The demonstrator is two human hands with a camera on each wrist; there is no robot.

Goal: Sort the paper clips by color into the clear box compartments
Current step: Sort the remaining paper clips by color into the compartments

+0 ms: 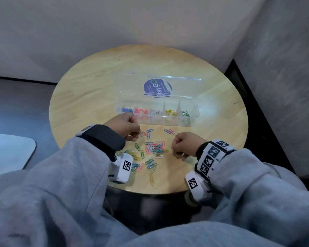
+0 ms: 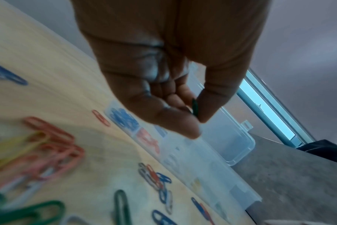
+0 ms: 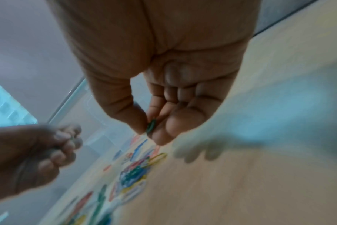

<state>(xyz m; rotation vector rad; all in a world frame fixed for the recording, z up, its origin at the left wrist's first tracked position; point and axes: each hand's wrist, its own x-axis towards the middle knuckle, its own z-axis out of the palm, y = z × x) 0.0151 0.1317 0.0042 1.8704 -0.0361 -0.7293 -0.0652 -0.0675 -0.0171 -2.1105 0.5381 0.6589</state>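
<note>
**A:** Okay, status on the hands?

**B:** Left hand is curled up, thumb and forefinger pinching a dark green paper clip. It's above the table, just in front of the clear box's left end. Right hand is curled too, pinching a second green clip between thumb and fingers, over the right edge of the pile.

**A:** Both green, sure?

**B:** Wrist views show it, though the right one is blurry. Head view hides both clips behind the knuckles.

**A:** Box?

**B:** Sitting on the round wooden table, lid flipped open behind it with a blue sticker on it. One row of compartments. Left to right: blue clips, red clips, white clips, yellow clips, green clips.

**A:** Unsorted stock?

**B:** Loose pile of mixed colours between the two hands, nearer the person than the box. Stragglers spread toward the near edge, including a lone yellow clip. A few blue and red ones lie just in front of the box.

**A:** Wrists?

**B:** Grey sleeves, and camera units with black-and-white tags strapped on both.
</note>
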